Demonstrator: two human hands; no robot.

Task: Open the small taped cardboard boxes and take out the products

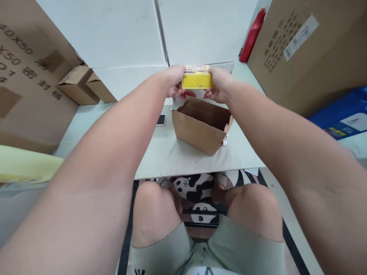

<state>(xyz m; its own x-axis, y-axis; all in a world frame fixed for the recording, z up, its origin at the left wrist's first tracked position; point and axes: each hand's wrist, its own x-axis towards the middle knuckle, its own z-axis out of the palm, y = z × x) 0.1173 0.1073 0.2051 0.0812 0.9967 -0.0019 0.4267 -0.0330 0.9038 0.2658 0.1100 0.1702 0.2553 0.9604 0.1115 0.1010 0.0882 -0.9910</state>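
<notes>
Both arms reach forward, and a yellow box [197, 81] is held level between my hands. Around its left end my left hand [174, 81] is closed. My right hand [219, 83] grips the opposite end in the same way. Printed pictures show on the box's top, too small to read. Just below and nearer to me stands an open cardboard box [197, 131], its top edge torn and uneven. The cardboard box's inside looks dark, and its bottom is hidden. Something with red and white on it shows partly behind the yellow box.
A phone [161, 120] lies on the pale covered surface [160, 152], left of the cardboard box. Large cartons stand at left [25, 76] and right [309, 49]. A red bottle [252, 36] stands at the back right, a blue package [344, 110] at the right.
</notes>
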